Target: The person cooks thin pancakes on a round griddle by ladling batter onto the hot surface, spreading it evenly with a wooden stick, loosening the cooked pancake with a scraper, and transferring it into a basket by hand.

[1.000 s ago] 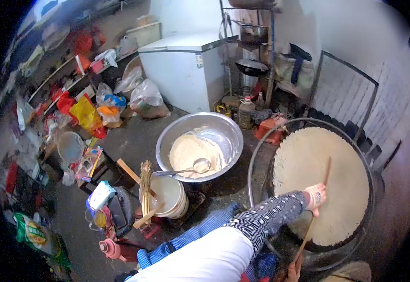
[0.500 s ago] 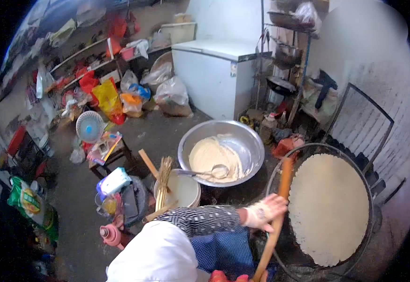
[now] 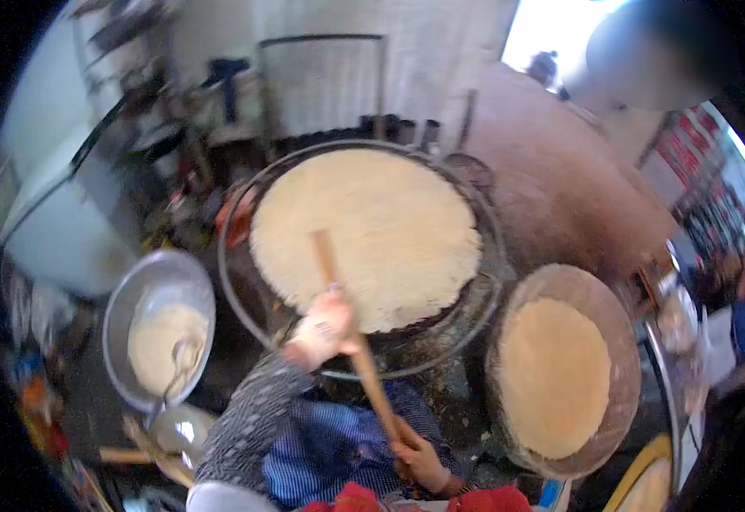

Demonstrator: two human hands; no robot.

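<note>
A long wooden stick, flattened towards its far end, slants across the front of a round griddle. My left hand is closed around its upper part, above the griddle's near edge. Nearer my body, my right hand grips the stick's lower end. A large, pale, round flatbread with an uneven rim covers most of the griddle. The stick's far end overlaps the flatbread's near left part in view; whether it touches I cannot tell.
To the left stands a metal basin of pale batter with a ladle in it. A white bucket is just below. On the right, a wide round container holds another flat round bread. A metal frame stands behind the griddle.
The view has swung right, bringing the griddle to the middle and the right-hand container into sight. Both hands still hold the stick, which now slants the other way, its far end over the flatbread.
</note>
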